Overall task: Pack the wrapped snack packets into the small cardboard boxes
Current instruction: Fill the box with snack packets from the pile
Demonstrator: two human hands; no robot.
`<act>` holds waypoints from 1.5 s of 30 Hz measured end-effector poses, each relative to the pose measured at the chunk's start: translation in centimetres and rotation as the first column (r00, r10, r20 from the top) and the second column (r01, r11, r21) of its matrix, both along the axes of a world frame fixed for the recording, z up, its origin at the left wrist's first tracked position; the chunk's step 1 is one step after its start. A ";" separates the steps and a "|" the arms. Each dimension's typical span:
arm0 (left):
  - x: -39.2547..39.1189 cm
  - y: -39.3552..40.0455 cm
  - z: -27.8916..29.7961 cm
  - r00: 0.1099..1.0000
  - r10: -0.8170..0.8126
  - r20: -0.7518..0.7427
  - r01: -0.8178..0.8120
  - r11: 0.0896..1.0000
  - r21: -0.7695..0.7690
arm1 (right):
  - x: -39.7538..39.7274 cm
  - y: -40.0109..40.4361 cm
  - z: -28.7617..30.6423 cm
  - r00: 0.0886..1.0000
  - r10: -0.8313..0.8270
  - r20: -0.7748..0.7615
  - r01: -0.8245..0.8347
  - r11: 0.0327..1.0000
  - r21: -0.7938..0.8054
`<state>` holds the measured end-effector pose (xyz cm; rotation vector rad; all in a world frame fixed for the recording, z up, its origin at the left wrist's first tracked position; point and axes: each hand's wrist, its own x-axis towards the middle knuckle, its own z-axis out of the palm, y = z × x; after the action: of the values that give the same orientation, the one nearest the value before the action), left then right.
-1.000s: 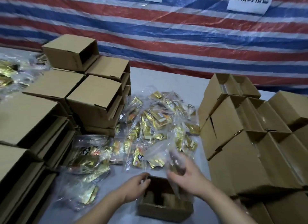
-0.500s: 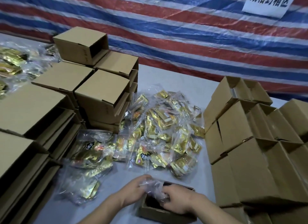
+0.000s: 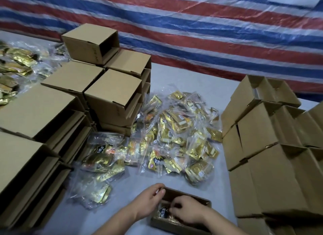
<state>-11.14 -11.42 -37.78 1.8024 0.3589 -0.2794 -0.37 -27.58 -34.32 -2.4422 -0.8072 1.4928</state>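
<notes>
A small open cardboard box (image 3: 203, 200) sits on the table right in front of me. A clear-wrapped gold snack packet (image 3: 163, 213) lies inside it. My right hand (image 3: 186, 211) is down in the box, fingers curled and pressing on that packet. My left hand (image 3: 150, 198) rests at the box's left rim, thumb and fingers pinched at its near-left corner. A heap of several more snack packets (image 3: 174, 135) in clear bags is spread across the table beyond the box.
Stacks of closed small boxes (image 3: 111, 93) stand at the left. Open boxes (image 3: 258, 135) are stacked at the right. More gold packets (image 3: 15, 63) lie at the far left. A striped red, white and blue tarp (image 3: 192, 24) hangs behind the grey table (image 3: 122, 191).
My right hand brought a packet from the heap down into the box and now presses it in. My left hand moved to the box's left rim. The view has tilted down slightly.
</notes>
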 end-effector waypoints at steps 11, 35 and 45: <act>-1.0 -0.5 -0.1 1.000 -0.002 0.020 -0.001 0.992 0.127 | -2.9 0.9 -1.6 0.979 0.118 -0.165 -0.132 0.988 -0.078; 8.0 2.0 5.6 0.995 0.085 0.044 -0.094 0.956 0.277 | 6.8 -2.2 7.5 0.812 -0.529 -0.248 0.584 0.748 0.315; 23.7 4.8 8.8 0.814 0.516 -0.267 -0.494 0.857 0.150 | 14.0 -2.1 6.6 0.576 -0.789 -0.216 0.778 0.446 0.443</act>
<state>12.56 -6.63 -29.02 1.6630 1.0596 -0.1588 13.59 -29.66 -27.70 -1.9394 0.0448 0.7452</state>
